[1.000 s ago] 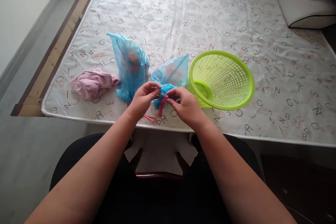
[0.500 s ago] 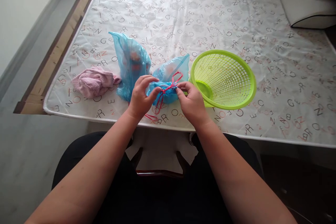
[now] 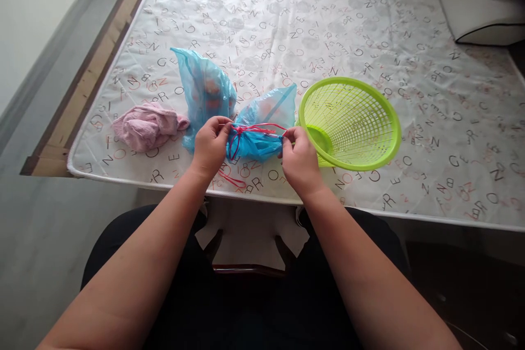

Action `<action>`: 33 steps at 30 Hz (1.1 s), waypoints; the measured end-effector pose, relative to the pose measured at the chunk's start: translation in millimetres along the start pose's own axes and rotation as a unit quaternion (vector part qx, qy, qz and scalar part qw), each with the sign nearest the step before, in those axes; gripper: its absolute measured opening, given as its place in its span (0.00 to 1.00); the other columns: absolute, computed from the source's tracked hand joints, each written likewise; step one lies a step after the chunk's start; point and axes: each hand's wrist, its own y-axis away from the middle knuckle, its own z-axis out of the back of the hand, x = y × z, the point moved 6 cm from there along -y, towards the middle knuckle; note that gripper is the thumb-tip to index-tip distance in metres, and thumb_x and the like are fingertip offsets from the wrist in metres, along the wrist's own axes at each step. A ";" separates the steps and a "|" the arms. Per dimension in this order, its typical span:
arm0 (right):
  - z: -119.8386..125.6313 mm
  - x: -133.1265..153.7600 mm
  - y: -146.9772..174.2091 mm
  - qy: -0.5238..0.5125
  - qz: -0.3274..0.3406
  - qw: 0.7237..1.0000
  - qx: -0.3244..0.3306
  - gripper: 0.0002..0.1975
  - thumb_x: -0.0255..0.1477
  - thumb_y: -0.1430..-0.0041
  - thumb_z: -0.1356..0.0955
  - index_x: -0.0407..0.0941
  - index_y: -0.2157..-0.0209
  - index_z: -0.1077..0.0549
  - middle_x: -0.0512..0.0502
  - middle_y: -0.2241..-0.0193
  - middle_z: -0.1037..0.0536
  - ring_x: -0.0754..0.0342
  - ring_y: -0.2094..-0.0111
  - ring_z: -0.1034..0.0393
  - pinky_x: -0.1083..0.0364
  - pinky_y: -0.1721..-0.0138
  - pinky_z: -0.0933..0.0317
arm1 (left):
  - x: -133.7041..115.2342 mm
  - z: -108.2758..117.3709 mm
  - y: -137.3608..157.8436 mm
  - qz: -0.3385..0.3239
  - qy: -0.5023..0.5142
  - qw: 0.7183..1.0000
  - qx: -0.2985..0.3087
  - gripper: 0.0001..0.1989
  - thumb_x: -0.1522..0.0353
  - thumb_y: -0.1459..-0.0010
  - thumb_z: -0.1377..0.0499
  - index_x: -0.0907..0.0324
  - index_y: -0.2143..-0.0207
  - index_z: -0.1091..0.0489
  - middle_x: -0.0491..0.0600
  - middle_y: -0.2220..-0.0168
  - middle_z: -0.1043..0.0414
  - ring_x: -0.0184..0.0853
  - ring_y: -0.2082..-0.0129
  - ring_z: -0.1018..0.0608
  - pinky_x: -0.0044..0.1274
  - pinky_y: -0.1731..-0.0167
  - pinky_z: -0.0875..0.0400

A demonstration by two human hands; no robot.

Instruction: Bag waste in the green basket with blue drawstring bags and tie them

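Note:
A translucent blue plastic bag (image 3: pixel 266 106) with pale orange contents lies at the near edge of the table, its gathered mouth stretched between my hands. Red string (image 3: pixel 250 129) is knotted at the mouth, with loose loops and ends. My left hand (image 3: pixel 210 146) pinches the left end of the mouth, close to the knot. At the other end, my right hand (image 3: pixel 301 161) grips the bunched plastic between thumb and fingers. A second blue bag (image 3: pixel 205 85), with orange shapes inside, stands behind my left hand.
A green mesh plastic basket (image 3: pixel 348 123) lies tipped on its side, just right of my right hand. Left of the bags is a crumpled pink cloth (image 3: pixel 147 127). A letter-print cover (image 3: pixel 328 22) lies over the table. A pale cushioned object (image 3: pixel 479 5) sits at the far right.
My hands have moved apart, pulling the bag's mouth wider. The red knot has shifted left towards my left hand, whose fingers have closed. String now stretches towards my right hand.

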 end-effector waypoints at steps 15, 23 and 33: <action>-9.9 14.1 7.7 0.116 0.056 0.989 0.073 0.12 0.30 0.30 0.34 0.46 0.49 0.23 0.41 0.56 0.17 0.45 0.57 0.23 0.45 0.52 0.30 | -3.6 6.2 2.9 0.017 -0.006 0.998 -0.059 0.09 0.61 0.26 0.41 0.55 0.61 0.29 0.44 0.74 0.29 0.32 0.74 0.26 0.24 0.70 0.32; -3.2 23.9 5.4 0.049 0.114 0.992 0.037 0.10 0.30 0.28 0.36 0.46 0.52 0.24 0.41 0.54 0.18 0.46 0.55 0.24 0.45 0.49 0.31 | -30.1 -3.4 10.3 -0.176 -0.089 0.980 0.024 0.14 0.58 0.33 0.32 0.56 0.52 0.23 0.53 0.49 0.20 0.40 0.47 0.20 0.31 0.47 0.25; -10.1 12.8 8.5 0.198 0.062 0.972 0.110 0.21 0.23 0.37 0.34 0.45 0.43 0.26 0.38 0.50 0.20 0.42 0.52 0.24 0.44 0.52 0.28 | 1.1 9.4 -4.0 0.030 0.044 0.998 -0.030 0.17 0.53 0.38 0.29 0.58 0.66 0.23 0.48 0.70 0.22 0.32 0.71 0.23 0.22 0.72 0.29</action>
